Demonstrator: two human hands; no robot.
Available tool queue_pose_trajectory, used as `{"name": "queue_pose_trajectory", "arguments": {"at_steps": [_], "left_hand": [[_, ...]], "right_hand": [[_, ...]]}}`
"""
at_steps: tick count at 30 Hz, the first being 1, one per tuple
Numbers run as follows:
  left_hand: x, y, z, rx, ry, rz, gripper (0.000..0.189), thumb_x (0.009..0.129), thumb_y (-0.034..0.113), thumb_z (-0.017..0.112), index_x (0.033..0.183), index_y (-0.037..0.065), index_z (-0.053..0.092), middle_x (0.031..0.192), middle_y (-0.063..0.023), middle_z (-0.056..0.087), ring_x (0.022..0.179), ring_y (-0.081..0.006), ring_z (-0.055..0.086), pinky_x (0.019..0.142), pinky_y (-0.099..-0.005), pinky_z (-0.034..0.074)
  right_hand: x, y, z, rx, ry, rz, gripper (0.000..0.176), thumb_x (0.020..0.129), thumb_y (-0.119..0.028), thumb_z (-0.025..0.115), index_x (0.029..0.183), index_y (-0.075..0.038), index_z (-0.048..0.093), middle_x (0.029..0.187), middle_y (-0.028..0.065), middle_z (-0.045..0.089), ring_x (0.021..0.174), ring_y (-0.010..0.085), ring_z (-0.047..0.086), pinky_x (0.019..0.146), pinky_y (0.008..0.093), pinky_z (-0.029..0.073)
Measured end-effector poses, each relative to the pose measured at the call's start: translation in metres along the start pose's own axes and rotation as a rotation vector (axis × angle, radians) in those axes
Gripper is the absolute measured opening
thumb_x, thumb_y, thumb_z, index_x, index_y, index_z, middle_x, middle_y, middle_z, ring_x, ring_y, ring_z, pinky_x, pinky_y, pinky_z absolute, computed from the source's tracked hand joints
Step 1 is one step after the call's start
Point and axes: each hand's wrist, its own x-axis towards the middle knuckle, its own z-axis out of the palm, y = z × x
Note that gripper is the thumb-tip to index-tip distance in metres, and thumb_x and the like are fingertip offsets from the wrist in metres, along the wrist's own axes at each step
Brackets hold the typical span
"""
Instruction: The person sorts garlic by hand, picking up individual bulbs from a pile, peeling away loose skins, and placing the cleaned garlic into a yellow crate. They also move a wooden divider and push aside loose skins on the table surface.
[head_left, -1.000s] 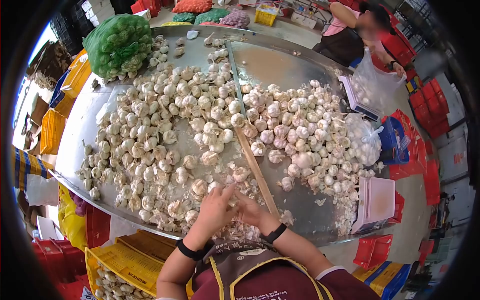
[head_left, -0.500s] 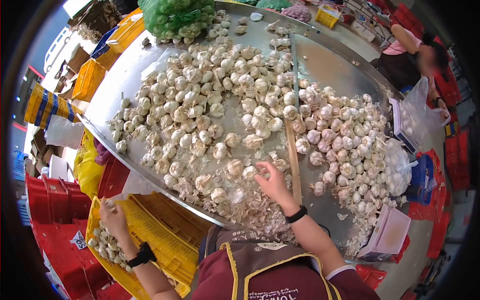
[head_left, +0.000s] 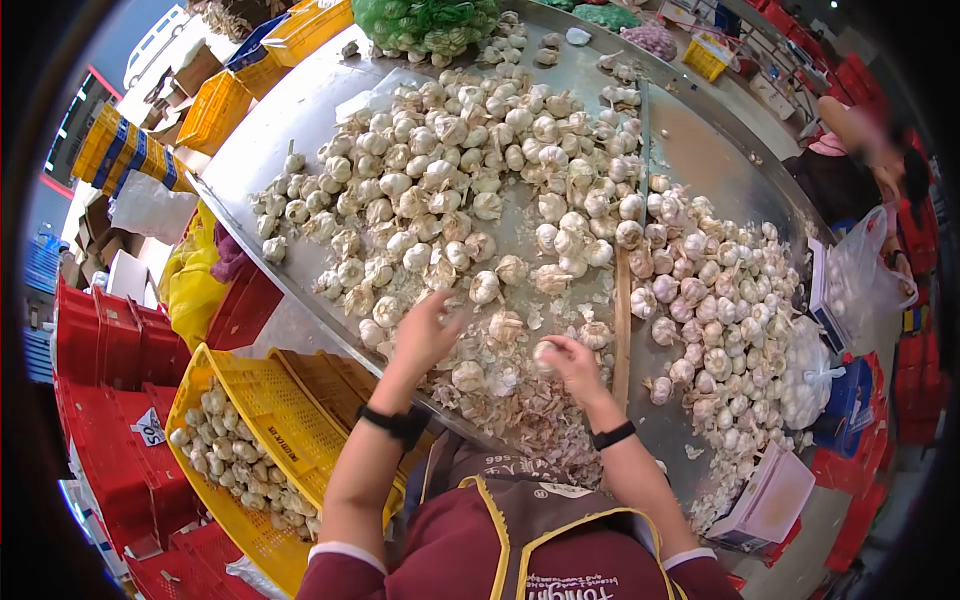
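Observation:
Many white garlic bulbs [head_left: 440, 175] lie spread over a metal table [head_left: 300, 108]. My left hand [head_left: 428, 335] hovers above the near part of this pile, its fingers apart and a little blurred, with no bulb visible in it. Just to its right, my right hand [head_left: 574, 366] pinches a garlic bulb [head_left: 545, 355] between thumb and fingers. Loose garlic skins [head_left: 530, 415] are heaped at the near edge, below both hands. A wooden strip [head_left: 622, 320] divides this pile from pinkish bulbs [head_left: 710, 310] on the right.
A yellow crate [head_left: 290, 420] holding garlic bulbs stands at the lower left, beside red crates [head_left: 110, 340]. A green net bag [head_left: 425, 25] sits at the table's far side. On the right are a pink-white box [head_left: 768, 495], a blue container [head_left: 848, 395] and another person [head_left: 840, 150].
My left hand has moved from over the yellow crate to above the table. My right hand now has a bulb lifted in its fingers. The view has shifted, with the scene moved rightward.

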Motion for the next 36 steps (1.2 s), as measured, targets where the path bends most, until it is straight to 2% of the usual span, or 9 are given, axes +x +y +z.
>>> {"name": "queue_pose_trajectory", "arguments": {"at_steps": [3,9,12,17,20,25,28,30,36], "left_hand": [[0.044,0.005,0.046,0.168,-0.003,0.074,0.051,0.082,0.041,0.066,0.123,0.011,0.056,0.097,-0.0174,0.067,0.087,-0.0343,0.066,0.075,-0.0436,0.052],[0.083,-0.007,0.069,0.273,-0.135,0.006,0.053,0.080,0.043,0.066,0.119,0.009,0.055,0.086,-0.0149,0.067,0.085,-0.0326,0.066,0.070,-0.0419,0.052],[0.076,-0.016,0.061,-0.741,-0.329,-0.319,0.042,0.085,0.026,0.060,0.122,0.008,0.054,0.100,-0.0068,0.062,0.087,-0.0192,0.064,0.074,-0.0350,0.055],[0.043,-0.017,0.036,-1.399,-0.430,-0.382,0.035,0.090,0.025,0.059,0.120,0.007,0.055,0.105,-0.0104,0.062,0.082,-0.0224,0.063,0.070,-0.0328,0.053],[0.025,-0.017,0.031,-1.320,-0.410,-0.335,0.015,0.091,0.018,0.059,0.102,0.007,0.060,0.091,-0.0027,0.063,0.081,-0.0138,0.062,0.066,-0.0270,0.051],[-0.013,-0.008,0.027,-1.091,-0.422,-0.146,0.018,0.088,0.014,0.062,0.104,0.006,0.062,0.098,-0.0023,0.063,0.078,-0.0104,0.060,0.068,-0.0230,0.049],[-0.035,0.020,0.025,-0.608,-0.580,0.012,0.027,0.090,0.020,0.064,0.110,0.003,0.060,0.099,-0.0077,0.062,0.090,-0.0189,0.063,0.074,-0.0339,0.053],[-0.043,0.025,0.036,-0.437,-0.463,0.500,0.037,0.090,0.027,0.065,0.117,0.003,0.059,0.107,-0.0120,0.063,0.098,-0.0221,0.062,0.081,-0.0387,0.053],[-0.006,0.027,0.049,0.041,-0.349,0.162,0.057,0.082,0.037,0.070,0.127,0.007,0.050,0.118,-0.0181,0.057,0.105,-0.0337,0.059,0.085,-0.0423,0.050]], "right_hand": [[-0.019,-0.013,-0.022,0.538,-0.160,0.123,0.040,0.089,-0.028,0.055,0.119,-0.001,0.055,0.106,0.0142,0.066,0.088,0.0222,0.068,0.069,0.0326,0.058],[-0.043,-0.013,-0.020,0.889,-0.228,0.177,0.035,0.092,-0.029,0.049,0.114,-0.003,0.057,0.112,0.0206,0.062,0.098,0.0341,0.063,0.078,0.0436,0.058],[-0.044,-0.016,-0.005,1.079,-0.269,0.254,0.030,0.097,-0.031,0.048,0.095,-0.004,0.060,0.096,0.0160,0.063,0.092,0.0309,0.064,0.085,0.0483,0.054],[-0.028,0.000,0.014,1.015,-0.276,0.394,0.019,0.095,-0.021,0.052,0.101,-0.004,0.059,0.084,0.0107,0.064,0.084,0.0268,0.065,0.084,0.0460,0.055],[-0.022,-0.002,0.029,0.881,-0.389,0.418,0.024,0.093,-0.015,0.054,0.114,-0.004,0.056,0.085,0.0104,0.064,0.085,0.0249,0.066,0.085,0.0427,0.055],[-0.030,-0.020,0.052,0.703,-0.454,0.382,0.045,0.091,-0.013,0.058,0.133,-0.005,0.044,0.102,0.0103,0.063,0.089,0.0190,0.065,0.079,0.0340,0.055],[-0.036,-0.011,0.049,0.746,-0.483,0.401,0.049,0.091,-0.019,0.060,0.135,-0.004,0.043,0.108,0.0118,0.063,0.088,0.0183,0.065,0.077,0.0322,0.055],[-0.043,0.002,0.042,0.868,-0.497,0.516,0.050,0.091,-0.029,0.062,0.130,-0.003,0.045,0.110,0.0150,0.062,0.086,0.0180,0.065,0.072,0.0322,0.056],[-0.060,0.002,-0.027,1.283,-0.300,0.243,0.058,0.091,-0.039,0.059,0.133,-0.004,0.039,0.112,0.0228,0.059,0.085,0.0276,0.066,0.076,0.0402,0.059]]}}
